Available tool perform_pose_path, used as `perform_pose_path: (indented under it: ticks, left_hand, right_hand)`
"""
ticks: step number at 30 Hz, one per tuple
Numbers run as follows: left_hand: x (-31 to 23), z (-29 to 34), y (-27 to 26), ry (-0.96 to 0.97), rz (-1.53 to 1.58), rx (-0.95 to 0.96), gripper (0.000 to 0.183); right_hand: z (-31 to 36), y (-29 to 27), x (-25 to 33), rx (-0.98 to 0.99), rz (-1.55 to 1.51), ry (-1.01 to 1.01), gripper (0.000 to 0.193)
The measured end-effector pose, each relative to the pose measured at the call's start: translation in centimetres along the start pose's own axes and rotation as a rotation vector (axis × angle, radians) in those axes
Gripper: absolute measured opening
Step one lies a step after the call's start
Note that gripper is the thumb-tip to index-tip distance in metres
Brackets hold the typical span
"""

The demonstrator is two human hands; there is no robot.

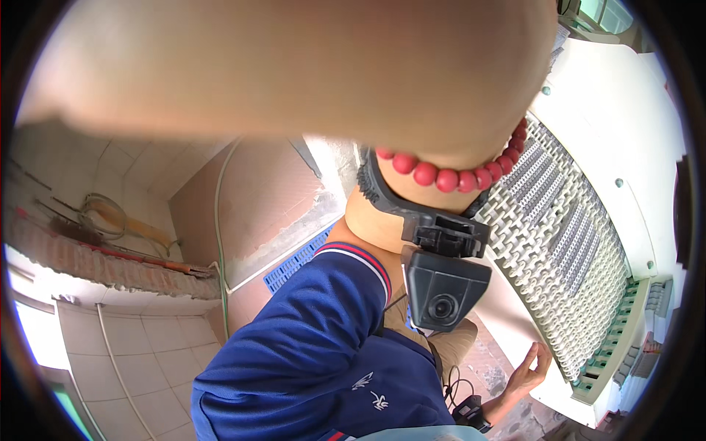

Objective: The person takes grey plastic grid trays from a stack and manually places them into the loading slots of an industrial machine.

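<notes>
Whether the left hand (331,66) grips I can't tell, but the right hand (526,370), spread at four o'clock, neighbours stiff-looking lattice (548,275), best edge-held.

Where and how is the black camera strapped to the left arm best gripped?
Likely by the two opposite sides of the boxy camera, coming from the picture's lower right, where the right hand is. The bracket blocks its upper end, and the lens sits in its front, so keep clear of both.
</notes>
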State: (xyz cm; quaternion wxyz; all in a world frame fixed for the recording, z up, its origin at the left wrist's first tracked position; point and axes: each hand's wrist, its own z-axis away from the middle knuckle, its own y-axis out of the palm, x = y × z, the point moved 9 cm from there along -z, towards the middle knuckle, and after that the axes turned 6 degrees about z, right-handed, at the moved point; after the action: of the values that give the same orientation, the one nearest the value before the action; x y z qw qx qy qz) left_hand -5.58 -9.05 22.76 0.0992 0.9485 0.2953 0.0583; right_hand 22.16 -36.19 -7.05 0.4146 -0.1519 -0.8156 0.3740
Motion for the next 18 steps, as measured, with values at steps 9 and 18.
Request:
perform_pose_path:
  ticks: [9, 18]
  left_hand:
    - [4.1, 2.7, 2.7, -0.291, 0.005, 0.115, 0.060]
    - [6.1, 4.2, 4.2, -0.404, 0.001, 0.163, 0.057]
  right_hand:
    - [0.0, 0.3, -0.2, 0.015, -0.005, -0.026, 0.022]
    - [0.3, 0.0, -1.1, -0.007, -0.029, -0.040, 0.028]
